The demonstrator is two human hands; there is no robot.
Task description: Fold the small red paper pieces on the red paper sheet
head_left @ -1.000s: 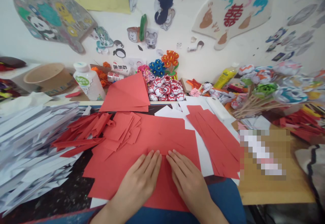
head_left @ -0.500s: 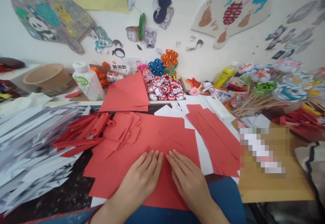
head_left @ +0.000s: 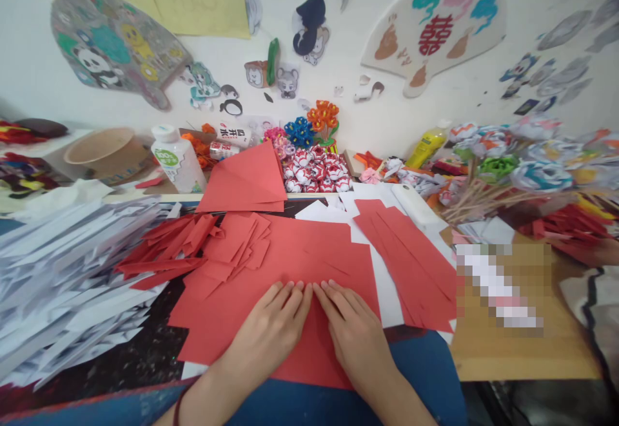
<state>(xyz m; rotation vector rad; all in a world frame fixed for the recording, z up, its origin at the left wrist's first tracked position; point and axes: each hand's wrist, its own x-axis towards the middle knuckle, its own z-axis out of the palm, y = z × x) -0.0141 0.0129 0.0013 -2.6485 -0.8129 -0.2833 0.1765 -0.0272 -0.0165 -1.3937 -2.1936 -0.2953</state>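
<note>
My left hand (head_left: 276, 323) and my right hand (head_left: 351, 323) are side by side over red paper (head_left: 290, 239), their fingertips almost meeting. Fingers on both hands are held close together and bent down onto a piece of red paper. The thumbs are mostly hidden, as is the edge under the fingertips. Overlapping red sheets spread beneath and around the hands. Just beyond my left hand lie small red paper squares (head_left: 236, 239), beside folded red strips (head_left: 169, 249). Longer red strips (head_left: 406, 258) rest on white paper to the right of my right hand.
A large heap of white paper strips (head_left: 72, 271) covers the left side. Behind are a leaning red sheet (head_left: 246, 181), a white bottle (head_left: 178, 162), red-and-white paper flowers (head_left: 316, 171) and a yellow bottle (head_left: 428, 145). Stemmed paper flowers (head_left: 503, 168) stand at right.
The view has shifted slightly. My hands have come a little closer together at the fingertips and stay on the red paper.
</note>
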